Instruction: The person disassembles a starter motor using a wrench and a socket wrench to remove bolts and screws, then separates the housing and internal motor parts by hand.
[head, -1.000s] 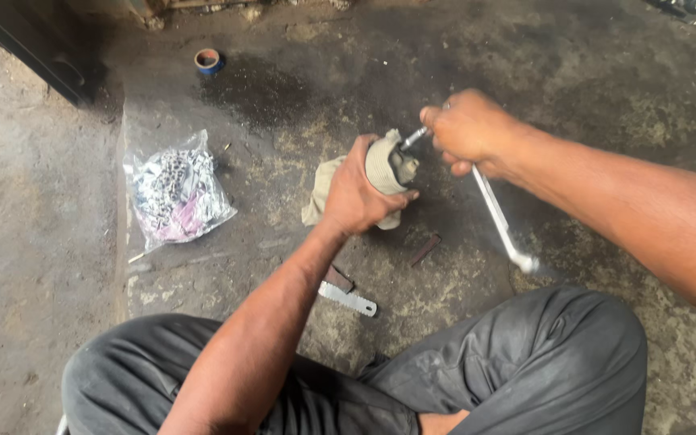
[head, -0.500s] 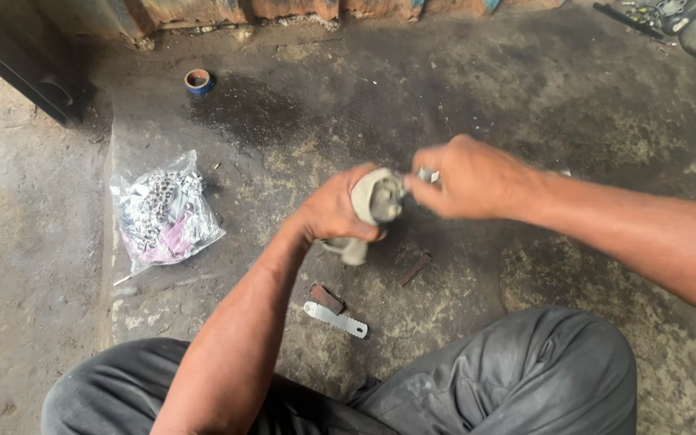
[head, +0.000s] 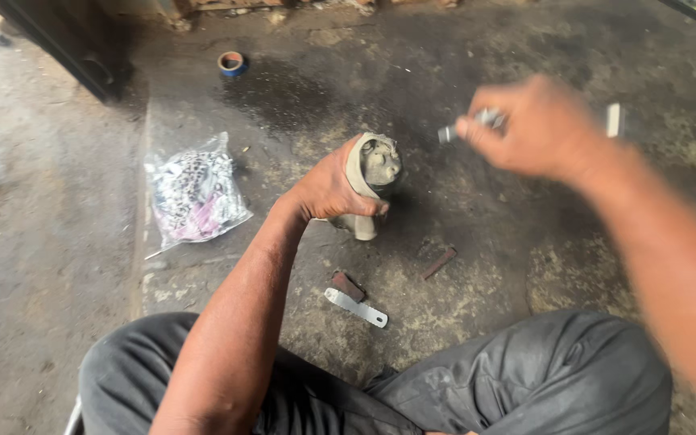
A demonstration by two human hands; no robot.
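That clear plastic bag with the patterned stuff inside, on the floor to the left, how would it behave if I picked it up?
The plastic bag would probably sag and crinkle, since it lies slumped and wrinkled. Its glossy film may feel slippery. It looks fairly light for its bulk.

You have two hands in view: your left hand (head: 333, 190) and your right hand (head: 543, 129). You can count one grey metal part (head: 377, 165) and one cloth (head: 355, 176) wrapped round it. There is one shiny tool (head: 477, 122), blurred, so you cannot tell its kind. On the floor you have one clear plastic bag (head: 195, 196) of small pieces, too many and too small to count. You also see one roll of tape (head: 232, 62), one flat metal strip (head: 355, 307), and two small rusty pieces (head: 347, 285) (head: 439, 263).
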